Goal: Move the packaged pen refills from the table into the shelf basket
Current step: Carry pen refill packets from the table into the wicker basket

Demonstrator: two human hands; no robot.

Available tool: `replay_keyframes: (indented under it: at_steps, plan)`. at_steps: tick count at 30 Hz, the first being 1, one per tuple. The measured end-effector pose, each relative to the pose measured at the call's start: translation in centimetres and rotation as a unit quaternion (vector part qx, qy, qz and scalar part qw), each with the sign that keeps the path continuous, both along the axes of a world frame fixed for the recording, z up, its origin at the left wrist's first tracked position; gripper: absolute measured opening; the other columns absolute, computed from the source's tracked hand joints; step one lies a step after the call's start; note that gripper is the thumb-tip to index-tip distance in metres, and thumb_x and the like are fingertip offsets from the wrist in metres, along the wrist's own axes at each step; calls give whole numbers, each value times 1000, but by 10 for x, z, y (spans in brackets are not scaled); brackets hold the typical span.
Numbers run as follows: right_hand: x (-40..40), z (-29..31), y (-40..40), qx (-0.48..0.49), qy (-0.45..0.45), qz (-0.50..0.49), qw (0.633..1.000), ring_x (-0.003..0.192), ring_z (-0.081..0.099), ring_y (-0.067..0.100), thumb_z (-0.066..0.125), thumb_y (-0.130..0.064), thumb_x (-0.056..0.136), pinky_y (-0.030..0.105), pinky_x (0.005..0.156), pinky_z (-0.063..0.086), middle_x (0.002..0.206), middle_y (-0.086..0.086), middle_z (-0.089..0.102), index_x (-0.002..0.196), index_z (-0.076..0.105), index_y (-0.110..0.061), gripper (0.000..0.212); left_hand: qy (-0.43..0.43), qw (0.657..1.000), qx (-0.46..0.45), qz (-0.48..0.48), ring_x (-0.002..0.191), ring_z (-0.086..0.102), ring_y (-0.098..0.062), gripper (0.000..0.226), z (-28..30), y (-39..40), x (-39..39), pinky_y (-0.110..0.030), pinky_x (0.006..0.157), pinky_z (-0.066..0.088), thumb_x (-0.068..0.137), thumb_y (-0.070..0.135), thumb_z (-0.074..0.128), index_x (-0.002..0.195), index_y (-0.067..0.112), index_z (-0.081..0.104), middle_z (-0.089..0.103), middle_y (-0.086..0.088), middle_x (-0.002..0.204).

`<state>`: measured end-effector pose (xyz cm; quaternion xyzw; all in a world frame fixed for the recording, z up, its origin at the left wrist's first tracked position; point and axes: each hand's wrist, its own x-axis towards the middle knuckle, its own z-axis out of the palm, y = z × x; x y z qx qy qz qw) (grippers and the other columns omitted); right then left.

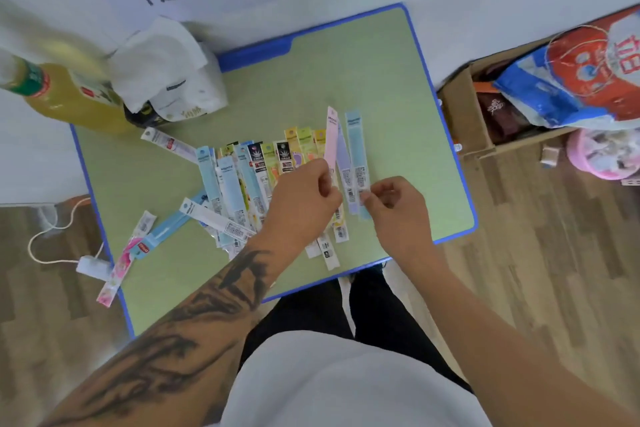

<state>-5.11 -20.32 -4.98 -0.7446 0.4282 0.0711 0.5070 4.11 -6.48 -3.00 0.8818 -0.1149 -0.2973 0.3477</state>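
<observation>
Gathering refill packets, both hands pinching, packets running near-to-far.

Left hand (304, 194) pinching pink packet (331, 139) at its near end; right hand (391, 199) pinching light-blue packet (356, 146) just right of it, lavender packet (343, 156) between. Long axes pointing far, tops fanned apart. Remaining refill packets (242, 180) spread left of left hand on green table (381, 80), so nearer that hand. Shelf basket not in view; direction unknown.

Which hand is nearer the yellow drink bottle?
Left. The left hand pinches a pink packet mid-table, still well right of the bottle; the right hand lies farther right.
</observation>
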Motion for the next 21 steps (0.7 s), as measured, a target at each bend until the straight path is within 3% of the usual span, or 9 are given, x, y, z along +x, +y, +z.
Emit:
replay_keyframes:
  at_steps: [4,8,11,13,16,18,21]
  plan:
    - [-24,28,-20,36,-52,-83,995,73,69,10,78,-24,92,26,71,51,79,-5,74,93,64,-22,13,22,998,-53,-8,67,51,-19,33,20,-31,-14,-38,65,45,87,16,72,77,22,41,50,4,71]
    - [-58,59,-47,72,-106,-170,977,61,65,-2,73,-19,97,10,57,45,82,1,77,111,64,-21,16,70,993,-76,-56,73,65,-34,40,34,-66,-43,-57,65,57,85,21,75,79,25,37,60,-4,79]
    - [-86,76,-71,86,-144,-213,963,68,67,5,70,-17,98,17,64,51,87,1,78,118,66,-22,21,79,988,-93,-95,74,69,-33,40,48,-98,-70,-59,66,58,88,20,76,88,25,37,68,-6,86]
    - [-111,88,-91,88,-165,-233,954,75,70,9,68,-15,99,26,70,55,90,-1,79,112,72,-18,14,96,983,-118,-100,69,70,-29,40,62,-122,-91,-55,65,60,90,16,75,100,28,38,73,-4,82]
    - [-155,108,-128,107,-208,-271,934,75,68,13,67,-12,99,27,69,54,89,3,79,98,76,-15,9,110,977,-148,-107,65,71,-20,47,85,-165,-126,-43,58,59,91,11,76,118,32,43,76,-1,81]
    - [-187,119,-156,126,-231,-291,920,74,67,14,67,-10,99,26,68,55,87,4,79,96,75,-12,9,104,975,-160,-109,69,73,-17,44,99,-196,-153,-38,59,57,91,12,77,120,31,49,78,4,86]
    - [-239,129,-198,126,-254,-303,910,72,64,14,67,-10,99,25,64,52,82,2,76,94,75,-13,10,86,973,-168,-129,72,74,-10,22,120,-244,-195,-29,58,57,94,15,75,110,29,67,79,10,90]
